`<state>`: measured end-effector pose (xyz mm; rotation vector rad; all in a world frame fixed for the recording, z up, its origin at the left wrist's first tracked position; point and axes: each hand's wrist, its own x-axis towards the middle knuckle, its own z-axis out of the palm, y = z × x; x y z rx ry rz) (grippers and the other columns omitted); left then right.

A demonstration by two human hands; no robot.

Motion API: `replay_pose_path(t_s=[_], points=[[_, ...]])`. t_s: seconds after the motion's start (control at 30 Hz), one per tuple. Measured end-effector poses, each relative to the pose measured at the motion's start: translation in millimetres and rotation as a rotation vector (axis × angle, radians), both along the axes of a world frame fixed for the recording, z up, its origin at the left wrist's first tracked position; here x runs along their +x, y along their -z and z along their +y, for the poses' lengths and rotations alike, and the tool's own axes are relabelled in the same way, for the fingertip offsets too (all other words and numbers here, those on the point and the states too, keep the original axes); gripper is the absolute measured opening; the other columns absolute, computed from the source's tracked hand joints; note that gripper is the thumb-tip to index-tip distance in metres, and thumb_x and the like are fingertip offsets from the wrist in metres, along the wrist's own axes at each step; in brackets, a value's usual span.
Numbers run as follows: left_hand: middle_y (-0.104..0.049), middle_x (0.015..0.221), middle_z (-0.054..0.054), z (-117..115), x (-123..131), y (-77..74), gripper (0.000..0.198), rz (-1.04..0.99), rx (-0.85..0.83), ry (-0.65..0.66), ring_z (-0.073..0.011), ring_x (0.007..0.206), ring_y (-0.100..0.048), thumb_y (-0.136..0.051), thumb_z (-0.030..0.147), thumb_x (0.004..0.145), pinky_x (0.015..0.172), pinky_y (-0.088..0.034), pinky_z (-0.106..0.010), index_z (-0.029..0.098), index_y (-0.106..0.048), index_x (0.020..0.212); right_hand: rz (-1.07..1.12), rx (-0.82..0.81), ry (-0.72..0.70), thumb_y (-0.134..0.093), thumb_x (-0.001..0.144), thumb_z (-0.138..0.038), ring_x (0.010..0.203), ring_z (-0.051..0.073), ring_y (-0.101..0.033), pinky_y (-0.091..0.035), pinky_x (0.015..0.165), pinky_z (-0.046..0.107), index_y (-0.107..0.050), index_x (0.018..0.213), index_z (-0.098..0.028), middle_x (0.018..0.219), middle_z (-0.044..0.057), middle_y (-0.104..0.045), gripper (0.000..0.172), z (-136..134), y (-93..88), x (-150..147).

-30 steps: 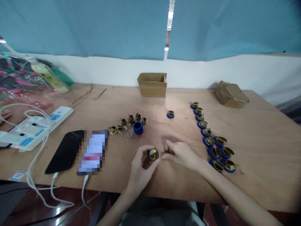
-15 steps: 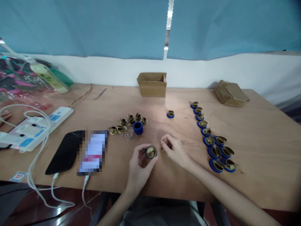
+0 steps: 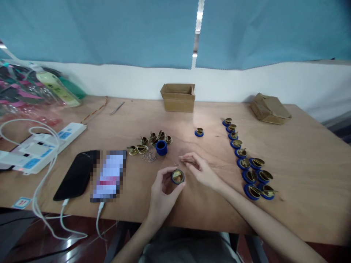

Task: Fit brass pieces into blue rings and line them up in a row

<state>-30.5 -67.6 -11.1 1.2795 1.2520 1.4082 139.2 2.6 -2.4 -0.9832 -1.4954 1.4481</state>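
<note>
My left hand curls round a blue-rimmed round part with a brass inside, held between thumb and fingers with its opening up. Just above and right of it, my right hand pinches a thin wire ring, only faintly visible at the fingertips. Beyond my left hand stands a blue cup-shaped ring. Several brass pieces with raised flaps cluster beside it, next to a small pile of wire rings.
Several blue-and-brass assemblies line the right side; a single one sits mid-table. At the back are an open cardboard box and a brown package. Tweezers, two phones and a power strip lie left.
My right hand has shifted slightly left and away from me, its fingers stretching further out. The thin wire ring has moved left, nearer the blue-rimmed part. My left hand keeps its hold.
</note>
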Motion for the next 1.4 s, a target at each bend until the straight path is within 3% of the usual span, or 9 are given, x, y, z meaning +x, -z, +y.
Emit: replay_pose_path(t_s=[0.1,0.2,0.37,0.53,0.63,0.77,0.9,1.17,1.4], points=[[-0.069,0.114,-0.006,0,1,-1.2,0.044,0.025,0.002,-0.018,-0.0211,0.109,-0.069,-0.081,0.022,0.075,0.098,-0.058,-0.038,0.023,-0.061,0.114,0.094,-0.116,-0.091,-0.06,0.093,-0.029,0.127,0.02,-0.06,-0.044,0.113,0.044,-0.057,0.111,-0.024,0.126,0.008,-0.069,0.019,-1,-6.2,-2],[-0.069,0.116,-0.006,-1,-1,-1.8,0.041,0.124,0.017,-0.046,-0.0219,0.109,-0.069,-0.077,0.022,0.079,0.099,-0.057,-0.04,0.024,-0.061,0.116,0.059,-0.027,-0.017,-0.059,0.093,-0.028,0.12,0.02,-0.063,-0.046,0.109,0.043,-0.058,0.107,-0.023,0.12,0.008,-0.07,0.015,-5,-12.8,1],[-0.07,0.121,-0.006,-4,-5,0.9,0.048,0.333,0.013,-0.067,-0.0242,0.112,-0.067,-0.074,0.019,0.08,0.102,-0.053,-0.045,0.027,-0.06,0.124,-0.221,0.203,0.012,-0.055,0.093,-0.023,0.077,0.016,-0.062,-0.054,0.072,0.03,-0.06,0.099,-0.022,0.086,0.002,-0.063,0.008,-19,-23.1,6],[-0.072,0.119,-0.005,-6,-4,3.0,0.063,0.512,0.019,-0.047,-0.0266,0.111,-0.066,-0.076,0.02,0.079,0.098,-0.053,-0.046,0.031,-0.053,0.136,-0.361,0.385,-0.077,-0.058,0.089,-0.019,0.065,0.013,-0.051,-0.044,0.059,0.025,-0.059,0.095,-0.022,0.079,-0.002,-0.053,0.006,-32,-29.6,0],[-0.07,0.119,-0.006,-5,-3,3.1,0.07,0.521,0.019,-0.025,-0.0252,0.106,-0.067,-0.073,0.013,0.077,0.091,-0.056,-0.041,0.03,-0.05,0.141,-0.472,0.468,-0.141,-0.064,0.088,-0.021,0.067,0.014,-0.053,-0.044,0.061,0.026,-0.061,0.102,-0.021,0.078,-0.002,-0.054,0.015,-34,-28.9,-3],[-0.065,0.122,-0.008,-4,-4,5.5,0.071,0.513,0.037,0.034,-0.0231,0.105,-0.067,-0.063,0.004,0.077,0.091,-0.057,-0.038,0.027,-0.049,0.143,-0.633,0.568,-0.211,-0.067,0.092,-0.029,0.076,0.016,-0.061,-0.05,0.069,0.028,-0.06,0.121,-0.023,0.098,0.003,-0.064,0.031,-32,-23.7,0],[-0.064,0.13,-0.009,-1,-6,11.0,0.062,0.543,0.106,0.133,-0.0257,0.119,-0.06,-0.059,0.005,0.083,0.101,-0.052,-0.044,0.027,-0.05,0.14,-0.756,0.679,-0.144,-0.063,0.095,-0.039,0.079,0.019,-0.065,-0.05,0.068,0.029,-0.065,0.108,-0.02,0.097,0.006,-0.067,0.023,-30,-19.9,4],[-0.064,0.126,-0.01,1,-9,16.8,0.057,0.515,0.066,0.148,-0.024,0.111,-0.065,-0.064,0.014,0.085,0.094,-0.055,-0.04,0.028,-0.05,0.138,-0.814,0.745,-0.219,-0.057,0.096,-0.025,0.075,0.017,-0.066,-0.046,0.063,0.027,-0.065,0.098,-0.02,0.09,0.003,-0.07,0.009,-31,-23.5,8],[-0.069,0.116,-0.008,2,-9,11.6,0.053,0.514,0.031,0.155,-0.0224,0.101,-0.069,-0.068,0.018,0.083,0.088,-0.058,-0.038,0.026,-0.054,0.134,-0.915,0.874,-0.189,-0.051,0.101,-0.032,0.073,0.018,-0.065,-0.044,0.061,0.028,-0.065,0.1,-0.019,0.091,0.006,-0.07,0.02,-29,-20.9,9]])
